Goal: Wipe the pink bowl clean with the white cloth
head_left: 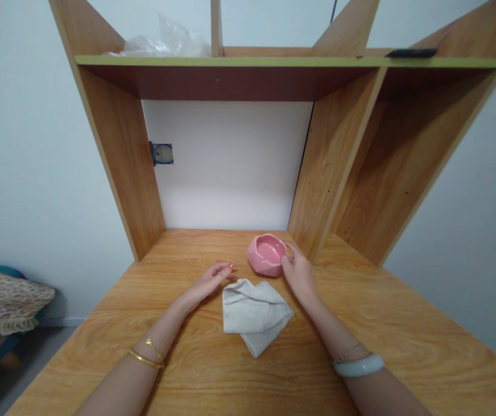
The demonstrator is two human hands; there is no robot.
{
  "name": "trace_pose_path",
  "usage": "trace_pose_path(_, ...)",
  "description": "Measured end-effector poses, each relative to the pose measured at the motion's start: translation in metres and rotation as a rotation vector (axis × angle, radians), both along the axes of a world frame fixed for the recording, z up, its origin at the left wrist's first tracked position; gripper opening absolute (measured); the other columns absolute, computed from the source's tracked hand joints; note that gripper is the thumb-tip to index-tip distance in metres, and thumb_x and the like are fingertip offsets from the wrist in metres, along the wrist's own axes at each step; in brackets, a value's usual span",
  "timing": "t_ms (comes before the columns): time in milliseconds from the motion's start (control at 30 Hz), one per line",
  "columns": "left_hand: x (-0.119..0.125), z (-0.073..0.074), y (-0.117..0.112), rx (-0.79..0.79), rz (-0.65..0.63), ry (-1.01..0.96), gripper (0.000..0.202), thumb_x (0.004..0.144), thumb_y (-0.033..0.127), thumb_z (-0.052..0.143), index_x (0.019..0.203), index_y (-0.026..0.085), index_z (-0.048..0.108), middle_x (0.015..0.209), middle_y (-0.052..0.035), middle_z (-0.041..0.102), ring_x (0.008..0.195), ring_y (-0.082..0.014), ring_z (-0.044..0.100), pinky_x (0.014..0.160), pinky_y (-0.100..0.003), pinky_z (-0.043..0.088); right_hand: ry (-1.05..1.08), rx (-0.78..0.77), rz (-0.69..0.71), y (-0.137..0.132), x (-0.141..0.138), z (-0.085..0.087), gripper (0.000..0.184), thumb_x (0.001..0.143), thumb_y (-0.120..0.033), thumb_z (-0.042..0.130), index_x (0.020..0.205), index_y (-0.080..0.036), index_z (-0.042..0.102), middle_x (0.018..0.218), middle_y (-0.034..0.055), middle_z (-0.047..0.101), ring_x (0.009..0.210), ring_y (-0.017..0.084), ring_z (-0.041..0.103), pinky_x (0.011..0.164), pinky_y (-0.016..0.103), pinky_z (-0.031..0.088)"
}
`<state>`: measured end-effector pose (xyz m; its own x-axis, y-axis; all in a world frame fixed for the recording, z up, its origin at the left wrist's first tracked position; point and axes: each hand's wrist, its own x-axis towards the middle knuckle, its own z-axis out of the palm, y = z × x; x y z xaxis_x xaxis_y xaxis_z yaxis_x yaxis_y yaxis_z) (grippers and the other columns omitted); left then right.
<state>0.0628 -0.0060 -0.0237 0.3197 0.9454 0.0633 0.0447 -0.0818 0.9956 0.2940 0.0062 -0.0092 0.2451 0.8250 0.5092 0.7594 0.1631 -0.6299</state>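
A pink faceted bowl (266, 264) stands toward the back of the wooden desk, tilted slightly. My right hand (298, 271) grips its right rim, thumb and fingers on either side of the wall. A folded light grey cloth (254, 312) lies on the desk just in front of the bowl. To the left of the bowl, my left hand (213, 281) hovers low by the cloth's upper left corner. Its fingers are loosely bent and apart, with nothing between them.
The wooden desk (196, 370) has a shelf unit (230, 61) rising at its back. Clear plastic wrap (165, 43) and a dark flat object (412, 52) lie on the shelf. An open wall socket box (163, 153) shows wires. A patterned blanket (5, 300) drapes at the far left.
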Motion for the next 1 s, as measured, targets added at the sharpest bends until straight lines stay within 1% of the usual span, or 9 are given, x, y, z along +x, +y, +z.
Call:
trace_pose_path(33,0.000,-0.001,0.000,0.023,-0.010,0.006,0.050,0.070,0.054,0.057,0.100,0.014,0.061,0.090,-0.0085,0.065,0.057,-0.0102,0.053,0.049,-0.018,0.033,-0.018,0.003,-0.040,0.002,0.007,0.000,0.045,0.075,-0.022,0.034,0.115,-0.010,0.051,0.081,0.0102,0.065,0.073,0.022,0.059,0.066,0.030,0.042)
trace_pose_path(100,0.000,-0.003,0.002,0.049,-0.035,0.008,0.049,0.067,0.054,0.060,0.095,0.014,0.063,0.090,-0.0079,0.064,0.077,-0.0161,0.057,0.065,-0.021,0.039,-0.054,-0.007,-0.112,0.006,0.019,0.000,0.044,0.076,-0.022,0.034,0.115,-0.010,0.052,0.091,0.0125,0.064,0.083,0.023,0.059,0.071,0.030,0.042)
trace_pose_path(167,0.000,-0.005,0.004,0.047,-0.073,0.009,0.048,0.065,0.055,0.061,0.091,0.014,0.064,0.090,-0.0071,0.064,0.084,-0.0182,0.056,0.073,-0.024,0.038,-0.083,-0.038,-0.174,0.009,0.028,-0.002,0.044,0.077,-0.022,0.035,0.115,-0.010,0.052,0.095,0.0137,0.064,0.087,0.023,0.058,0.073,0.030,0.042)
trace_pose_path(300,-0.001,-0.005,0.002,0.026,-0.131,0.011,0.045,0.067,0.054,0.060,0.087,0.014,0.065,0.090,-0.0069,0.063,0.083,-0.0180,0.055,0.074,-0.025,0.038,-0.120,-0.087,-0.263,0.012,0.039,-0.006,0.043,0.078,-0.024,0.036,0.116,-0.010,0.052,0.095,0.0150,0.064,0.086,0.024,0.059,0.073,0.032,0.042)
trace_pose_path(433,-0.004,0.004,-0.005,0.005,-0.168,0.032,0.043,0.067,0.051,0.062,0.090,0.015,0.064,0.090,-0.0062,0.062,0.084,-0.0170,0.054,0.076,-0.025,0.038,-0.120,-0.072,-0.281,0.013,0.044,-0.008,0.042,0.079,-0.025,0.036,0.114,-0.010,0.054,0.096,0.0145,0.064,0.087,0.024,0.059,0.073,0.031,0.041)
trace_pose_path(633,-0.012,0.014,-0.009,-0.049,-0.389,0.057,0.050,0.058,0.034,0.075,0.103,0.019,0.058,0.108,-0.0073,0.055,0.098,-0.0187,0.050,0.085,-0.029,0.037,-0.101,-0.097,-0.292,0.015,0.047,-0.009,0.037,0.078,-0.026,0.038,0.106,-0.013,0.058,0.091,0.0124,0.065,0.085,0.023,0.059,0.070,0.030,0.042)
trace_pose_path(733,-0.014,0.013,-0.009,-0.078,-0.441,0.048,0.052,0.057,0.029,0.076,0.104,0.020,0.056,0.108,-0.0060,0.054,0.093,-0.0164,0.052,0.082,-0.028,0.039,-0.100,-0.111,-0.286,0.014,0.047,-0.009,0.036,0.078,-0.028,0.038,0.106,-0.014,0.058,0.087,0.0114,0.065,0.082,0.023,0.060,0.068,0.029,0.042)
trace_pose_path(933,-0.012,0.011,-0.011,-0.165,-0.506,0.067,0.054,0.052,0.024,0.077,0.101,0.018,0.056,0.086,-0.0009,0.058,0.077,-0.0125,0.053,0.069,-0.023,0.041,-0.100,-0.142,-0.346,0.009,0.040,-0.001,0.044,0.081,-0.031,0.037,0.120,-0.015,0.046,0.084,0.0118,0.064,0.075,0.024,0.060,0.063,0.032,0.040)
trace_pose_path(1000,-0.012,0.010,-0.010,-0.164,-0.488,0.070,0.048,0.051,0.022,0.077,0.096,0.017,0.058,0.082,-0.0001,0.058,0.074,-0.0118,0.052,0.067,-0.022,0.039,-0.113,-0.111,-0.310,0.005,0.033,0.004,0.044,0.081,-0.031,0.036,0.122,-0.017,0.044,0.083,0.0107,0.064,0.074,0.023,0.059,0.062,0.031,0.039)
